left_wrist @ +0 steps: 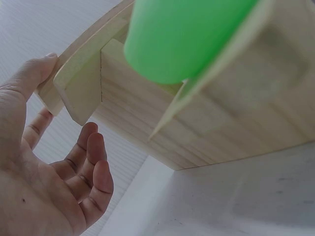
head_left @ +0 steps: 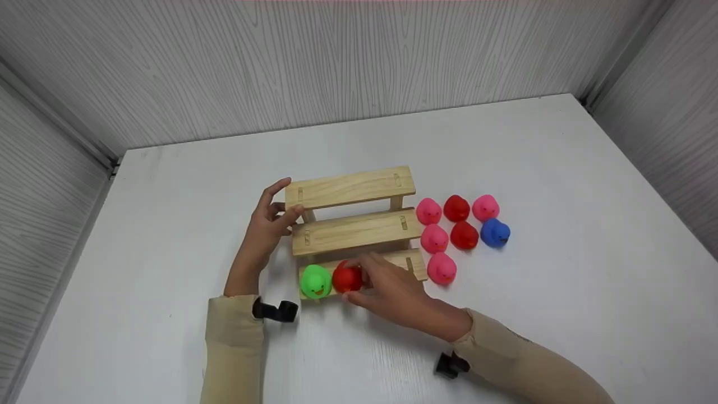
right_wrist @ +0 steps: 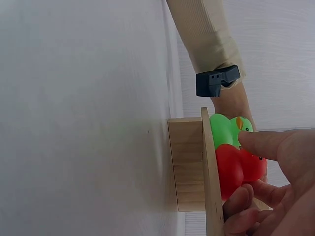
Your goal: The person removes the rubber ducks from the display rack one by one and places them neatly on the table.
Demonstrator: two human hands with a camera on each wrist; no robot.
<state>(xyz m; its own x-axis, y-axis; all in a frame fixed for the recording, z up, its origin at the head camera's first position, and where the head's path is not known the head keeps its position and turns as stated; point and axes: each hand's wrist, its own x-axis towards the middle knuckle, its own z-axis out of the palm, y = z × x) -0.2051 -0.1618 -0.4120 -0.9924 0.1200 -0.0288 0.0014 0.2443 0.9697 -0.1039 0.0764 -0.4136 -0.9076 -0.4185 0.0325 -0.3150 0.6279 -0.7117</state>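
A three-tier wooden rack [head_left: 356,231] stands on the white table, its tiers stepping down toward the front. My left hand [head_left: 266,229] holds the left end of the top tier between thumb and index finger, and its other fingers are bent in the left wrist view. On the lowest tier, a green toy duck [head_left: 316,281] sits at the left end. Right beside it is a red toy duck [head_left: 346,278], pinched by the thumb and fingers of my right hand [head_left: 395,292]. In the right wrist view the red duck [right_wrist: 230,169] is close against the green one.
Just right of the rack, several toy ducks stand grouped on the table: pink ducks [head_left: 435,239], two red ducks [head_left: 464,235] and a blue duck [head_left: 495,233]. Grey wood-grain panels [head_left: 336,62] border the table [head_left: 140,252] at the back and sides.
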